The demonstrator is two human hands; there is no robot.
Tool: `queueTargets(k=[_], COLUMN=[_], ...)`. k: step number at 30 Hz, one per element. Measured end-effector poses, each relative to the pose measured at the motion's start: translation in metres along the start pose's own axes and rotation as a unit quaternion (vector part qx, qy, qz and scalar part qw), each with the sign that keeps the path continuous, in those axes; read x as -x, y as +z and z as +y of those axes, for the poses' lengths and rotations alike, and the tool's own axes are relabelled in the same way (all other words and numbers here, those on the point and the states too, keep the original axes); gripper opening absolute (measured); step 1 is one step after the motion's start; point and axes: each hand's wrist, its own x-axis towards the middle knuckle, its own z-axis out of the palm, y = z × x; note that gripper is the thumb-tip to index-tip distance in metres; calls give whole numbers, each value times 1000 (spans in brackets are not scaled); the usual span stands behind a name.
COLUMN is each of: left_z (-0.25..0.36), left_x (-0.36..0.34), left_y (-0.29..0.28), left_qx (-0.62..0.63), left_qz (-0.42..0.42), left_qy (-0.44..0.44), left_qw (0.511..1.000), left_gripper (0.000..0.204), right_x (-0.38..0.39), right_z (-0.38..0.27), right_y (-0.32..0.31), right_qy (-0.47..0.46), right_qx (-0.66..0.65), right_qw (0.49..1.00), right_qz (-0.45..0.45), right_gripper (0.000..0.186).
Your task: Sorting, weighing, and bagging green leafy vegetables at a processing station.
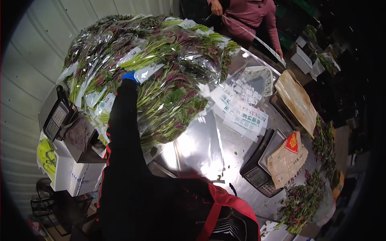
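Closest to the body is a black bag with red trim (242,205). Farther out, short of the left hand and to its right, flat clear plastic bags (201,146) lie on the metal surface (232,145). Well to the right of that hand are a scale (257,175) with a brown paper sack (287,160) on it and loose leafy greens (303,201). The left hand (129,76), in blue, reaches far forward and touches the stem end of a bagged bunch (144,59) on top of the pile of bagged greens (171,106). Its fingers are hidden, so whether they grip or have let go is unclear; the right hand is out of sight.

The step looks like stacking packed bunches. The next move would call for settling this one steadily, then freeing the hand without dragging its neighbours. Beyond the pile, to the right, a co-worker (253,18) in pink holds a pale strip (257,38).
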Motion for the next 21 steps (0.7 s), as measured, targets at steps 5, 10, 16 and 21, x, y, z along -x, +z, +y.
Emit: queueTargets(k=[5, 10, 16, 21], left_z=[32, 22, -4, 10], left_x=[22, 152, 199, 222], left_y=[-90, -181, -271, -252], left_qx=[-299, 77, -528, -836], left_qz=[-47, 34, 74, 102], left_qy=[257, 194, 208, 96], left_qw=[918, 977, 820, 530], left_gripper=[32, 20, 24, 44], right_x=[-7, -10, -6, -3], right_z=[1, 3, 1, 1], right_y=[7, 16, 6, -22], right_qy=[-1, -7, -53, -118], right_qx=[36, 54, 82, 87], right_qw=[999, 997, 994, 989], right_qz=[-40, -62, -49, -4], right_gripper=[27, 29, 31, 26])
